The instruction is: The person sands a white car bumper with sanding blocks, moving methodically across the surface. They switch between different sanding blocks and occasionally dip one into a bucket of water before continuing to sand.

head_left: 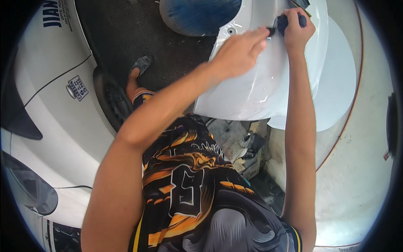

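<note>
A glossy white curved car body panel (247, 90) lies in front of me, with a small round fitting (231, 31) near its left edge. Over its far part, my right hand (299, 34) is closed around a dark blue bundle (286, 24) that looks like cloth. Most of that bundle is hidden by the fingers. My left hand (240, 52) reaches across from the left with fingers stretched out. Its fingertips are at a small black piece (272, 31) beside the bundle; whether they touch it I cannot tell.
Beyond the panel's left edge is a round blue-topped surface (201, 14). A white vehicle (54, 101) stands on my left, by dark textured floor (113, 29). To the right curves a large pale surface (357, 176). Rags and clutter (235, 138) lie below the panel.
</note>
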A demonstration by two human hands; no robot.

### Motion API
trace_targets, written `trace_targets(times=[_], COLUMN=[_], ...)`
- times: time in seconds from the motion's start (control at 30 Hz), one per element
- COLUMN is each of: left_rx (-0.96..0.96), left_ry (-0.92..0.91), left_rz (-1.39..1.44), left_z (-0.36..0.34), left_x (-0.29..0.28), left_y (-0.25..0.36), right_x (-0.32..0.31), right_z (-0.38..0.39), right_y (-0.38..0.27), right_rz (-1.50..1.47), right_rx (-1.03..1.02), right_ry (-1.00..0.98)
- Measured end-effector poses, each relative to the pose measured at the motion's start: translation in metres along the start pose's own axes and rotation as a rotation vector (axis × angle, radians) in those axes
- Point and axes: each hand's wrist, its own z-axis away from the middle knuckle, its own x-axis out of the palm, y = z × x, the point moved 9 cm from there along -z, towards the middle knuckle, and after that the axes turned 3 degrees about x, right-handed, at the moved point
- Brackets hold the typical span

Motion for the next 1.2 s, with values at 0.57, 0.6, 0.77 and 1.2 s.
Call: trace_targets(times=[0.57,0.6,0.77,1.2], left_rx=[-0.520,-0.464,-0.018,0.080], left_ry=[0.094,0.146,0.025,-0.058], left_rz=[0.269,0.337,0.092,0.069], left_z=[-0.018,-0.024,-0.021,0.003], left_x=[-0.031,-0.032,0.003,0.006], left_y=[-0.062,-0.056,0.011,0.017], right_x=[-0.004,-0.004,-0.003,-0.001], right_z=[0.006,0.008,0.011,0.013], right_y=[-0.013,-0.016,-0.021,-0.033], right_rz=[0.062,0.068,0.059,0.150], right_rx=[0.005,0.000,0.025,-0.082], right_ry=[0.023,0.030,0.045,0.021])
